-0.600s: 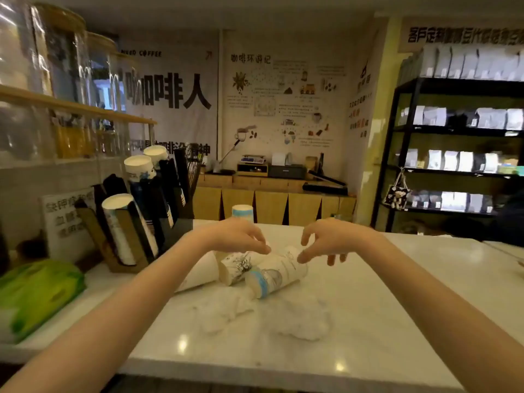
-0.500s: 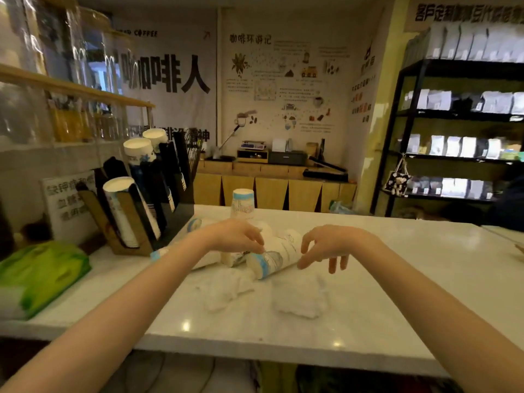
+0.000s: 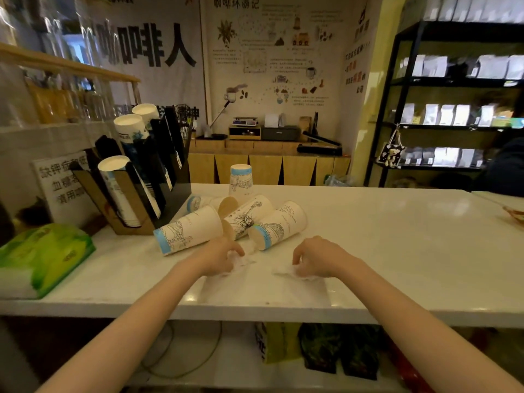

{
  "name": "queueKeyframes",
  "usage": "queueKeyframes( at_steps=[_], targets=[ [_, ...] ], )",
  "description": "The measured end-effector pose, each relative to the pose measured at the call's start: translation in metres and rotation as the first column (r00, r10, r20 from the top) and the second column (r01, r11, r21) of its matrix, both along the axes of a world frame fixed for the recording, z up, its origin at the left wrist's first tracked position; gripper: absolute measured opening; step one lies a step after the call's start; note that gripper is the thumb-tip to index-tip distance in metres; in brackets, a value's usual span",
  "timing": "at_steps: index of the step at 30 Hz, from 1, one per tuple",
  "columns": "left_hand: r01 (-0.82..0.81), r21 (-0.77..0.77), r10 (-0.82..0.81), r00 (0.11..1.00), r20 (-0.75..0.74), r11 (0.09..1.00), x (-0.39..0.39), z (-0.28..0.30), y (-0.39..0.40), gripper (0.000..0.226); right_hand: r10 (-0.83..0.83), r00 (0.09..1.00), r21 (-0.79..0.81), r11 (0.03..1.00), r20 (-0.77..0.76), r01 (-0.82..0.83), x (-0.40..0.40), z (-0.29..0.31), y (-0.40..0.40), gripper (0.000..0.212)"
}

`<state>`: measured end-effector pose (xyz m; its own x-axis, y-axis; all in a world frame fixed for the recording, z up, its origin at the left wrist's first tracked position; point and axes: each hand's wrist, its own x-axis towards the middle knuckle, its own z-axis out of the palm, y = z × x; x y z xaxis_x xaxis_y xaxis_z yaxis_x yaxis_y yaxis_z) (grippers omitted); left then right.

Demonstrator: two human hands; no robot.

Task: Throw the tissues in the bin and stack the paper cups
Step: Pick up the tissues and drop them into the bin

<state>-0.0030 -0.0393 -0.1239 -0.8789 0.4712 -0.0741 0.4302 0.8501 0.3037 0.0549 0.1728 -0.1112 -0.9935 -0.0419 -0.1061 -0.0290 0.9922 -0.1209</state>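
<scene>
Clearly both curled hands, left hand (image 3: 219,258) and right hand (image 3: 317,258), pinch thin, limp crumpled white tissues (image 3: 295,272), best gathered by bunching.

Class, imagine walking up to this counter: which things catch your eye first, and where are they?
Two hands, left and right, press on crumpled tissues near the counter's front edge. Just behind them lie toppled paper cups, with one upside-down cup standing farther back.
</scene>
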Motion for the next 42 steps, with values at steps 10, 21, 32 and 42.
queueKeyframes(
  at_steps=[10,21,32,42],
  targets=[
    [-0.049,0.242,0.055,0.998,-0.018,0.969,0.025,-0.005,-0.025,0.014,0.074,0.98,-0.386,0.912,-0.186,-0.142,0.016,0.016,-0.019,0.029],
    [-0.271,0.607,0.007,0.916,0.4,0.747,0.12,-0.026,-0.038,0.025,0.282,0.944,-0.609,0.784,0.173,-0.122,0.082,-0.042,-0.039,0.031],
    [-0.691,0.414,0.082,0.563,0.822,0.593,0.187,-0.302,-0.06,0.033,0.068,0.873,-0.611,0.741,0.483,0.28,0.123,-0.34,-0.033,0.038],
    [-0.875,0.203,0.16,0.299,0.941,0.439,0.181,-0.571,-0.034,0.056,-0.144,0.755,-0.534,0.623,0.64,0.572,0.124,-0.616,-0.044,0.033]
  ],
)
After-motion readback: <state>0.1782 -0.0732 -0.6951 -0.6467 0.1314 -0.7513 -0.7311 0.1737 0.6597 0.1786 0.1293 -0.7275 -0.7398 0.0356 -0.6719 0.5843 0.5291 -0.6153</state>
